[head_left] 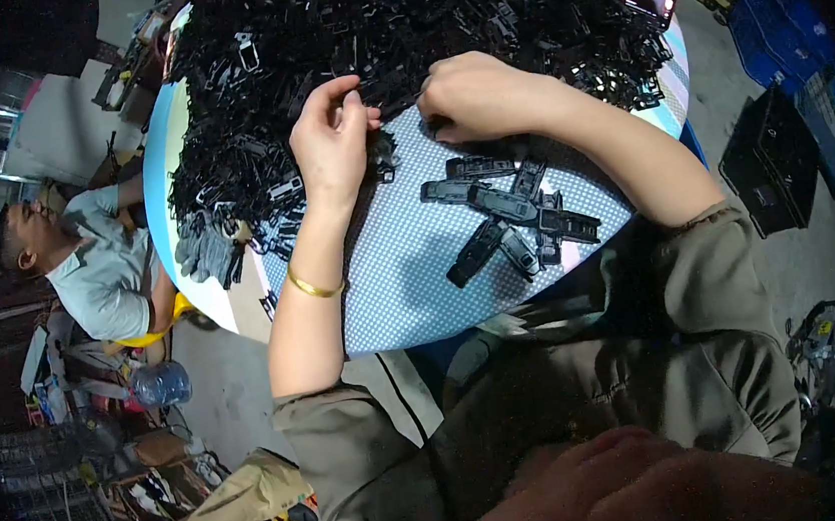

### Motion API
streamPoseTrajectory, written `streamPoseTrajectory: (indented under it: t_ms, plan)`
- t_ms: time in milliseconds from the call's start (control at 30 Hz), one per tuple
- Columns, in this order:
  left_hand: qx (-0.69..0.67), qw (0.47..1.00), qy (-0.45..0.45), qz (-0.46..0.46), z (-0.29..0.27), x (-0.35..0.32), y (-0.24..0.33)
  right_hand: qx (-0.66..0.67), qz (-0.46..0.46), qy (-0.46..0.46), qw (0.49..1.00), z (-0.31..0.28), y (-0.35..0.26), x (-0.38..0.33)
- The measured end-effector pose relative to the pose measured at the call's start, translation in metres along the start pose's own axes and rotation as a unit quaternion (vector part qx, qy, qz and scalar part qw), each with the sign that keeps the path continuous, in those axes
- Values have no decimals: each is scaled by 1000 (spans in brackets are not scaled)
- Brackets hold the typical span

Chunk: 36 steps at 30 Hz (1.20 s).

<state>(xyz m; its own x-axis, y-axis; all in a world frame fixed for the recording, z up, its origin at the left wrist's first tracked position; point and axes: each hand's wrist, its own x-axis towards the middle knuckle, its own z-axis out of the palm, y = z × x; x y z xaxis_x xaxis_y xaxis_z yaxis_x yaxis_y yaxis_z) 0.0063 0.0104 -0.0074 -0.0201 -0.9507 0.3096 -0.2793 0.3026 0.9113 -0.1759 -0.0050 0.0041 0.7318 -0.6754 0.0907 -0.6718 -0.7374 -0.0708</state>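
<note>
Black moulded plastic is what your left hand (330,138) pinches: a small clip-like part (379,149) nipped between thumb and fingertips at the edge of the big heap of tangled black plastic pieces (395,22). Your right hand (477,94) curls over the heap's edge; what its fingers close on is hidden. These parts look light, stiff and rather slick, so grip them by the flat sides. Finished-looking flat black pieces (509,214) lie apart on the round dotted white tabletop (410,281).
</note>
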Motion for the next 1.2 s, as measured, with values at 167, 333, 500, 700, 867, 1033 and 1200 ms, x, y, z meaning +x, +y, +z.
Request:
streamPoseTrajectory:
  t_ms: [167,333,500,700,867,1033,1200]
  plan:
    - [-89,996,19,-15,-8,2,-3,162,-39,170,971,-3,0,0]
    - [-242,965,8,-99,-8,-1,-3,486,46,144,861,-11,-2,7]
    - [-234,965,-6,-116,-4,-6,0,507,47,198,838,1,2,13]
    - [-184,981,-17,-65,4,-11,1,368,31,321,872,18,-4,17]
    - [-196,977,-25,-80,5,-13,2,410,130,288,856,10,-11,15]
    - [-241,960,-43,-137,8,-16,2,353,104,301,880,14,-8,17]
    - [-239,961,-40,-129,12,-16,2,326,65,323,886,16,-1,17]
